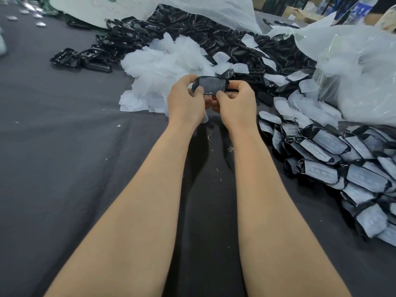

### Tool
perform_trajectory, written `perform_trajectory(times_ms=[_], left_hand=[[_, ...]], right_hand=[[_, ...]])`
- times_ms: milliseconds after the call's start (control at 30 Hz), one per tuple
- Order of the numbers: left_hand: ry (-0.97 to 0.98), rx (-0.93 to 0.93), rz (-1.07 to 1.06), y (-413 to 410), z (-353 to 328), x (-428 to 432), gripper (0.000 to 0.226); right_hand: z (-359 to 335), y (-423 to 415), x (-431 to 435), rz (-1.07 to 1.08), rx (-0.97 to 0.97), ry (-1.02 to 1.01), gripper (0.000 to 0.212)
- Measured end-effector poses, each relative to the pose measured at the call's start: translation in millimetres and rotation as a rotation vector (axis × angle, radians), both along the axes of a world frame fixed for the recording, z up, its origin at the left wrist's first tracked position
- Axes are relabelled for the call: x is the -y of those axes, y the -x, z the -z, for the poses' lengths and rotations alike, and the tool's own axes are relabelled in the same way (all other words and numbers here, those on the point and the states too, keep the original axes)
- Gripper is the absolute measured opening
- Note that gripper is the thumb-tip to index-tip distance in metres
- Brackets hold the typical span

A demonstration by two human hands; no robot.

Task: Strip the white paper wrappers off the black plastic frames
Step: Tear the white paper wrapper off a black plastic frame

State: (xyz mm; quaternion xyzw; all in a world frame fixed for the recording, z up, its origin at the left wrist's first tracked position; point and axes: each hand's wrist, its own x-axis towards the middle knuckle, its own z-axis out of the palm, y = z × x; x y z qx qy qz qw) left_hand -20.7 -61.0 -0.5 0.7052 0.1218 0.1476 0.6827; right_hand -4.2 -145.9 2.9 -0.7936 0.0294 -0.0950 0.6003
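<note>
Two hands meet above the dark tabletop (64,146) at mid-scene, and each grip is closed on one end of a single black frame (212,85). The left hand (186,99) has its thumb on the near edge and its fingers curled behind, while the right hand (234,99) pinches the opposite end. The frame's face looks bare to us, so we judge this piece stripped or nearly so, though the fingers hide any paper that may cling underneath. The next move, as we read it, calls for checking that underside, then dropping the frame on the stripped frames (132,39) heaped far left and reaching near right for the wrapped frames (342,168). Shed white wrappers (158,63) lie piled just beyond the hands. A clear plastic bag (203,9) at the far side spills black frames from its mouth. A second bag (364,78), far right, holds something pale that we cannot identify.
</note>
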Motion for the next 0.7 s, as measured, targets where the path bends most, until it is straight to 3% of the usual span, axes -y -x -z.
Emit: perform_trajectory(times_ms=[133, 267, 467, 567, 700], left_hand=[[-0.048, 0.027, 0.017, 4.4, -2.4, 1.7, 0.021], [-0.087, 0.052, 0.007, 5.3, -10.7, 3.6, 0.028], [-0.039, 0.135, 0.132, 9.2, -36.4, 46.0, 0.025], [-0.094, 0.129, 0.246, 9.9, -46.2, 90.9, 0.021], [-0.339, 0.151, 0.304, 15.2, -47.6, 147.3, 0.024]], right_hand=[[-2.3, 1.1, 1.2, 0.033, -0.018, -0.069, 0.024], [-12.6, 6.1, 5.9, 0.006, -0.013, -0.135, 0.012], [-42.2, 19.3, 50.0, 0.288, 0.170, 0.129, 0.005], [-48.9, 32.5, 92.5, 0.422, 0.167, 0.196, 0.014], [-48.2, 55.8, 145.5, 0.619, 0.121, 0.327, 0.016]])
